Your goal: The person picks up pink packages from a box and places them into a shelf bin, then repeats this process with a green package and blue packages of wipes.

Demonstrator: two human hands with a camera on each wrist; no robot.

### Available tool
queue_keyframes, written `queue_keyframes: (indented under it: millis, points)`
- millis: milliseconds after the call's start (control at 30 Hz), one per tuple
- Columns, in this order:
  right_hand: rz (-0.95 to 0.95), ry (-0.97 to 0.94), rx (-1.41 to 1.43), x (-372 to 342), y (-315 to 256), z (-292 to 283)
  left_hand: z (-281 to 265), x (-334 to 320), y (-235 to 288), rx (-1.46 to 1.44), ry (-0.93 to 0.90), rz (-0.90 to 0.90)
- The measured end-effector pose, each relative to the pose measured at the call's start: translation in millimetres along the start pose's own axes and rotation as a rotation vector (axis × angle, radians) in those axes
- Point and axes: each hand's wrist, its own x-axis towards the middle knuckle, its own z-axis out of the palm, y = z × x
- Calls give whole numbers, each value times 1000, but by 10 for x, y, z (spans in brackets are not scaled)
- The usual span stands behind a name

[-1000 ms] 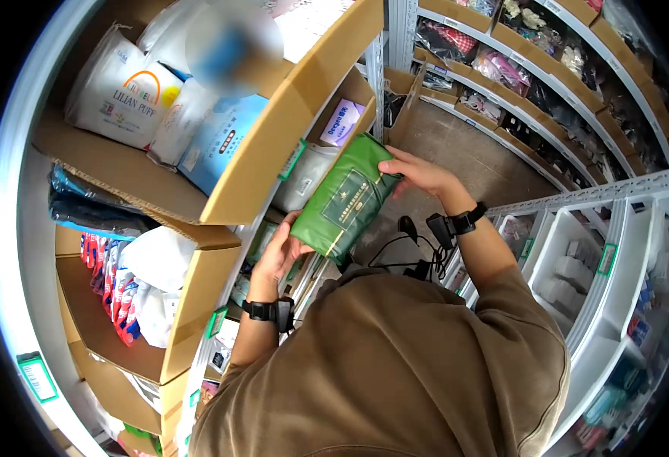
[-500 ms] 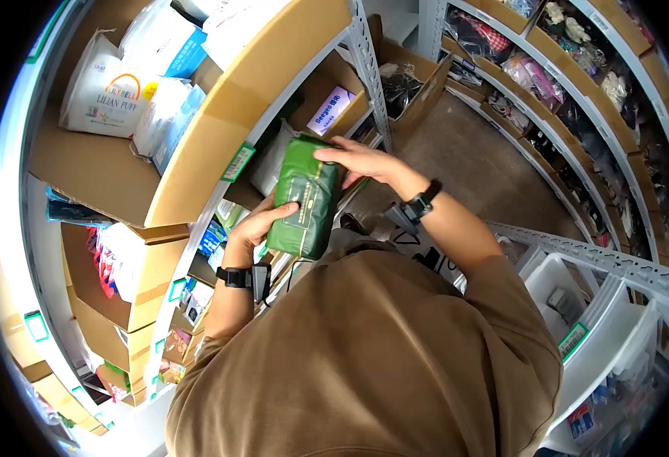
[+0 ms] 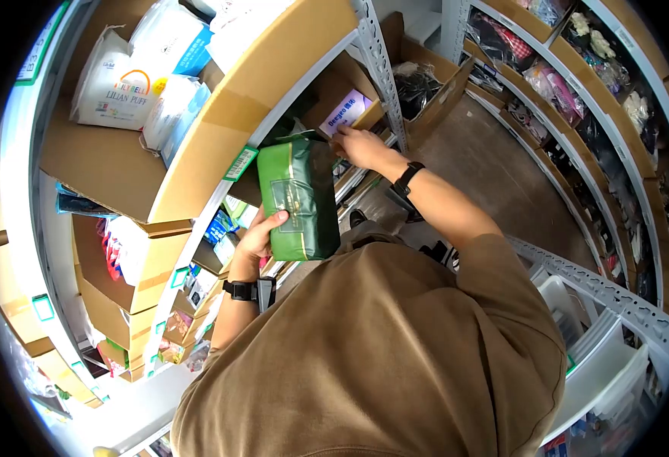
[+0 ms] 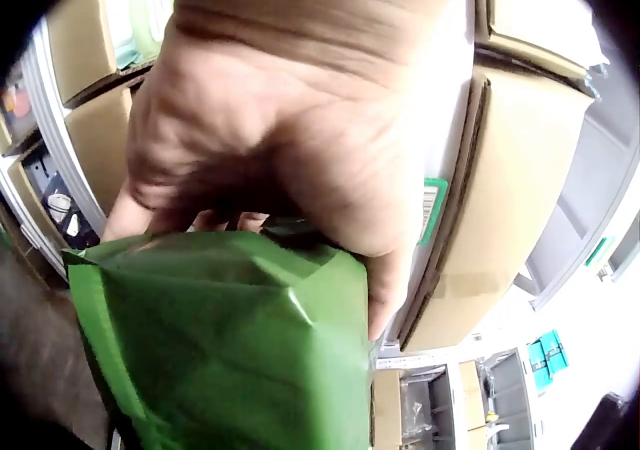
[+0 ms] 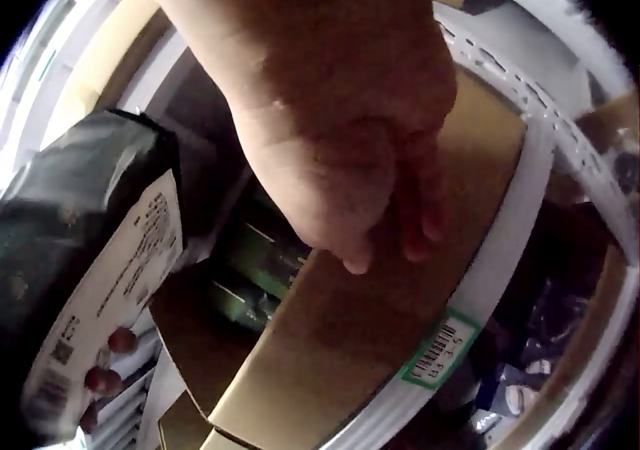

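Observation:
A green plastic-wrapped pack [image 3: 296, 198] with a printed label is upright in front of the torso. My left hand [image 3: 258, 234] grips its side, thumb across the front and fingers behind; in the left wrist view the palm [image 4: 260, 160] is close above the pack's end. My right hand [image 3: 365, 148] is at the front wall of a cardboard box [image 5: 370, 340] on the shelf, with bent fingers and thumb at the cardboard. A purple-and-white carton [image 3: 346, 110] stands just beyond these fingers. Dark green packs [image 5: 255, 260] lie inside the box.
Above left, a large cardboard box [image 3: 220, 114] holds white bags [image 3: 117, 91]. A metal shelf post [image 3: 384, 68] rises beyond the right hand. Shelves of bagged goods [image 3: 551, 84] line the far side, past a strip of floor [image 3: 486, 160]. White bins [image 3: 601, 381] stand at lower right.
Both hands held the green pack before. My right hand has left it and moved to the cardboard box, while my left hand keeps the pack, which has turned more upright.

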Motion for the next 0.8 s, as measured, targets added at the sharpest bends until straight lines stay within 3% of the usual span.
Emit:
queue_keyframes:
  millis: [67,400,500,633,667,733,800]
  points:
    - [5,-15,1,-117,-20,-22,65,15,-55,96,-41,64]
    - [11,-102,155,-814,15,-177,527,376,13,66,-65,22]
    - [-26,-101,278,-928,52,-176,805,609,70,146,-25,155]
    - [-57,52,456,-927,276,-155,994,974,84,123,8,212]
    - [133,-174,435,-964,89,-636,1012,1067,94,126,4,214]
    - [139,-10,845,-1018,468,-488,1023,1256,85,121,12,331]
    - [221,137,859,-1059,330,-834,1109,1373,110,88,45,350]
